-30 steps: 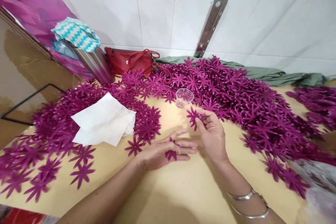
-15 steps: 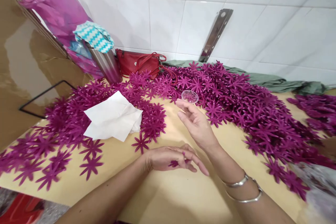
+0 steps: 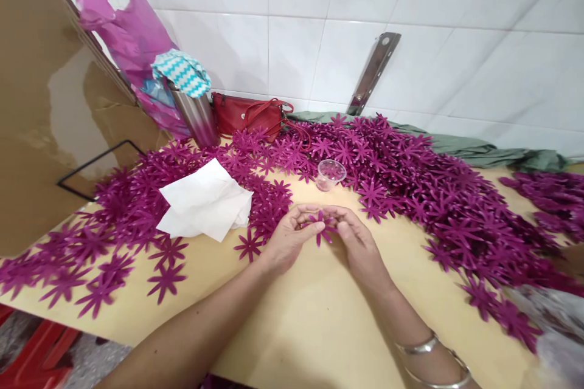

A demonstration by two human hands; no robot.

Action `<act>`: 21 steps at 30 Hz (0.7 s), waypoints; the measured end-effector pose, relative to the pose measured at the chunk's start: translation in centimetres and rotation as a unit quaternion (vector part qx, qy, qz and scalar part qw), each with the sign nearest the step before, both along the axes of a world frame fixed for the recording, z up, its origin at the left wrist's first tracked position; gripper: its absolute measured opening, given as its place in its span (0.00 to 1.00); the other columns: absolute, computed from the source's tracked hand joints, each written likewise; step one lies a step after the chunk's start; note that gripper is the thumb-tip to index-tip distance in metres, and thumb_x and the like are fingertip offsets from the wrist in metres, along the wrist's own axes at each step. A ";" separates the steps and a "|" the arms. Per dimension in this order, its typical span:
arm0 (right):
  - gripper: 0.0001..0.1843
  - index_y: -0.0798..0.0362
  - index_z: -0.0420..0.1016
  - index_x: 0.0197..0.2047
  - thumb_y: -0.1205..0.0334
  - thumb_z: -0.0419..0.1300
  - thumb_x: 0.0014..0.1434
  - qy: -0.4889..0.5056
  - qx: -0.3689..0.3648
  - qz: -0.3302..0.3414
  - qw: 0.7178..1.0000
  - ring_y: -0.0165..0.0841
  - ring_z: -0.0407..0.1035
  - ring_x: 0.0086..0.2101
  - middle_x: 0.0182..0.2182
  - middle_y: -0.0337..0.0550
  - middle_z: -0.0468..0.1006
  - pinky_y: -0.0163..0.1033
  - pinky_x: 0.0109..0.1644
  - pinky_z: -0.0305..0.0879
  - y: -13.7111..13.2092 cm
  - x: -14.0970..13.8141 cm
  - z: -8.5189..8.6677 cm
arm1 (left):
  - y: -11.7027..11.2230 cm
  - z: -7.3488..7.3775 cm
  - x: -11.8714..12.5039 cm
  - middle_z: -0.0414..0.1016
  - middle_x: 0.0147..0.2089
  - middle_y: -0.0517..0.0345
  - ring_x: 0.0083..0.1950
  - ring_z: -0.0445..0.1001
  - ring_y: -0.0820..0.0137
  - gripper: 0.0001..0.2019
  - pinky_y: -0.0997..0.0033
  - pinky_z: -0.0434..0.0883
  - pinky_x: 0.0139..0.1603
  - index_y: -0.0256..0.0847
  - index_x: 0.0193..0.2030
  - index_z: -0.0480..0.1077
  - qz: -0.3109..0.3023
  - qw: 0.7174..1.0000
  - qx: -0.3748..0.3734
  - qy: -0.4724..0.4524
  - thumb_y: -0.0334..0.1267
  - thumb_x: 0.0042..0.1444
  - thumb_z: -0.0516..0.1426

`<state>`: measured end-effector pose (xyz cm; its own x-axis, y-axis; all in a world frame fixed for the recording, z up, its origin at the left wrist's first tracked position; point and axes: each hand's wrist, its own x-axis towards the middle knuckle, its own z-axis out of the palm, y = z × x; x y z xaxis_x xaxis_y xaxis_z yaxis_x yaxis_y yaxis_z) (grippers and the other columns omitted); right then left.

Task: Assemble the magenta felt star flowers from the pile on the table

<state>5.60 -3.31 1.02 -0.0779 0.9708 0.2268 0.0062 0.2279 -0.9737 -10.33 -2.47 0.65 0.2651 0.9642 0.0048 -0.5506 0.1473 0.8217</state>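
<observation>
A single purple flower-shaped piece (image 3: pixel 320 236) with narrow petals is held up over the middle of the table. My left hand (image 3: pixel 288 240) is closed on it, the thumb pressed across its centre. From the other side, my right hand (image 3: pixel 360 246) has its curled fingers at the petals, closed on the same flower. Whether anything small sits between the right fingertips is hidden. Just beyond both hands stands a small clear plastic cup (image 3: pixel 325 183); its contents are hard to make out. Loose purple flowers (image 3: pixel 438 200) lie heaped around it.
White paper sheets (image 3: pixel 205 200) rest on the left heap. Behind are a tumbler (image 3: pixel 198 118) with a patterned cloth, a red purse (image 3: pixel 250 115) and a pink bag (image 3: pixel 132 30). Cardboard (image 3: pixel 27 103) borders the left, and clear plastic (image 3: pixel 547 316) lies at right.
Both hands have come together at the middle of the table. The left hand has turned and raised the flower; the right has come back from beside the cup to the flower.
</observation>
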 end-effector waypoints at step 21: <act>0.21 0.49 0.73 0.30 0.43 0.73 0.53 0.050 -0.020 -0.072 0.996 0.30 0.68 0.28 0.27 0.34 0.77 0.39 0.38 0.68 1.9 0.4 -1.6 | 0.9 -1.6 1.0 0.77 0.44 0.57 0.47 0.76 0.70 0.17 0.67 0.71 0.54 0.41 0.47 0.72 0.129 0.981 0.104 0.100 0.38 0.54 0.70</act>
